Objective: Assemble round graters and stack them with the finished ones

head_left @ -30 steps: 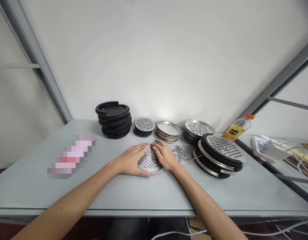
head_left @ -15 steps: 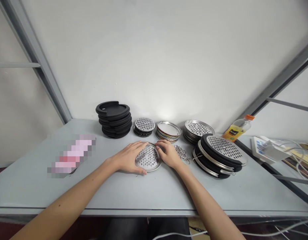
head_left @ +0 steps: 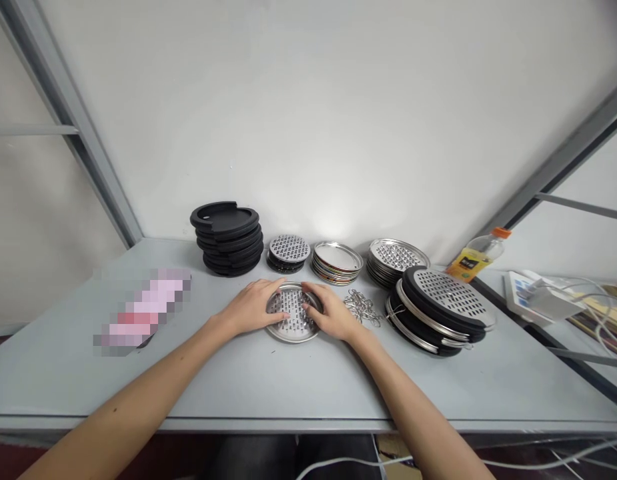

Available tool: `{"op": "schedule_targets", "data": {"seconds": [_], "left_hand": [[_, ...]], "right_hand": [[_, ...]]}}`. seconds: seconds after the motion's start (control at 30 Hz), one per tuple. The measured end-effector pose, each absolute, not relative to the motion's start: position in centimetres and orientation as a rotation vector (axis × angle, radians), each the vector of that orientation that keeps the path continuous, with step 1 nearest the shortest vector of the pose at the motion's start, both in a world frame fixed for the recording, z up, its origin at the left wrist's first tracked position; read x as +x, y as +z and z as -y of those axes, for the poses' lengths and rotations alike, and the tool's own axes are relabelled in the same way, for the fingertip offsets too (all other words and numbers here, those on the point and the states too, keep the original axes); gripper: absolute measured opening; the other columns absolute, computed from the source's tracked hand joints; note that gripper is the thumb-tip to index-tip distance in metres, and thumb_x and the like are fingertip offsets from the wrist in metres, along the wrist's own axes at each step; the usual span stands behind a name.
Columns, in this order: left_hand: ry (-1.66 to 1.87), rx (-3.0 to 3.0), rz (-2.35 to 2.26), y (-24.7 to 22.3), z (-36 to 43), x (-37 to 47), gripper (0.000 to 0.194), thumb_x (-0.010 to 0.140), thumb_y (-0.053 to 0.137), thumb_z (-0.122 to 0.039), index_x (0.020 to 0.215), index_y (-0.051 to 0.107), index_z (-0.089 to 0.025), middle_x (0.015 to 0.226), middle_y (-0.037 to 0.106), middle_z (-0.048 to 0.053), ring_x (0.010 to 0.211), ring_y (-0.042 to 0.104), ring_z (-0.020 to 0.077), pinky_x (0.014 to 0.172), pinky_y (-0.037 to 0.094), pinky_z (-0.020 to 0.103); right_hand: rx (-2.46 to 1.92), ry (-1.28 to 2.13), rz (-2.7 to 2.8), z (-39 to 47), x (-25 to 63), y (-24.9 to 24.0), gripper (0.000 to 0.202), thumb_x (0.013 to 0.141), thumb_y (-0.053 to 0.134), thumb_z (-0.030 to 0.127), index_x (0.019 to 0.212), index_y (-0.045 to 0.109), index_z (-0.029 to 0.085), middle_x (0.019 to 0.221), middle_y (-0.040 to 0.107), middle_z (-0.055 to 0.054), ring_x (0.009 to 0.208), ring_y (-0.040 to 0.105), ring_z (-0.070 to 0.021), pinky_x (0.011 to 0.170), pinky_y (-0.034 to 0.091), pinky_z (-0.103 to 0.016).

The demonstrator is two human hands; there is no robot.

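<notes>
We face a broad, pale wall that fills the upper part of the room, plain and softly lit. Against it stands our gray tabletop, smooth and matte, its straight front edge running across above a dark red floor. Gray metal bars slant up at both sides, the left post and the right post framing the wall.

On the right of the tabletop we see a leaning pile of black-rimmed graters. At the back left sits a tall stack of black holders, and nearer on that side lies a pink shape, pixelated past recognition. Along the wall follow a stack of rimmed grater plates and, to its left, shallow metal dishes.

Our left hand curls around the left rim of a round metal grater, thumb laid over its face; our right hand holds the right rim likewise. The metal grater lies flat near the middle of the tabletop. Behind it are small perforated discs, stacked low, and just beside the right hand, a loose heap of wire clips.
</notes>
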State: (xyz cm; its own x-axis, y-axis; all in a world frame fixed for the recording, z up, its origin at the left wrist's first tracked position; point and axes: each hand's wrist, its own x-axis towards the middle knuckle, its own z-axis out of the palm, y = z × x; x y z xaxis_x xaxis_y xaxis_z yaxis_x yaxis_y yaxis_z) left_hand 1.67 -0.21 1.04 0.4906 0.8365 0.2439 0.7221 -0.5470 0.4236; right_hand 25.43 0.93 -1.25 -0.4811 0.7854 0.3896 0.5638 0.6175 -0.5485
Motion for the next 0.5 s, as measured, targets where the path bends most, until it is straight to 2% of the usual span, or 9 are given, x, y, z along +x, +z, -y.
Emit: {"op": "schedule_targets", "data": {"seconds": [0.27, 0.37, 0.5], "left_hand": [[0.619, 2.476, -1.333, 1.3, 0.4, 1.9, 0.066, 0.078, 0.068, -0.049, 0.135, 0.047, -0.023, 0.122, 0.061, 0.009, 0.114, 0.055, 0.0304, 0.096, 0.044, 0.041], [0.618, 2.481, -1.332, 1.2, 0.3, 1.9, 0.065, 0.079, 0.068, -0.048, 0.135, 0.047, -0.024, 0.119, 0.062, 0.009, 0.111, 0.057, 0.0290, 0.094, 0.044, 0.040], [0.654, 2.511, -1.297, 1.1, 0.2, 1.8, 0.067, 0.078, 0.069, -0.048, 0.135, 0.046, -0.022, 0.122, 0.061, 0.010, 0.115, 0.053, 0.0284, 0.098, 0.042, 0.039]], "right_hand": [[-1.030, 0.532, 2.177, -0.9, 25.3, -1.5, 0.051, 0.081, 0.061, 0.023, 0.130, 0.051, 0.017, 0.122, 0.063, -0.011, 0.115, 0.055, -0.0244, 0.102, 0.041, -0.042], [-1.039, 0.541, 2.147, -1.0, 25.2, -1.8, 0.046, 0.081, 0.061, 0.023, 0.126, 0.054, 0.017, 0.122, 0.062, -0.011, 0.115, 0.056, -0.0239, 0.102, 0.041, -0.041], [-1.042, 0.542, 2.107, -1.1, 25.1, -2.2, 0.039, 0.083, 0.059, 0.022, 0.121, 0.056, 0.018, 0.120, 0.062, -0.010, 0.114, 0.056, -0.0234, 0.102, 0.042, -0.041]]}}
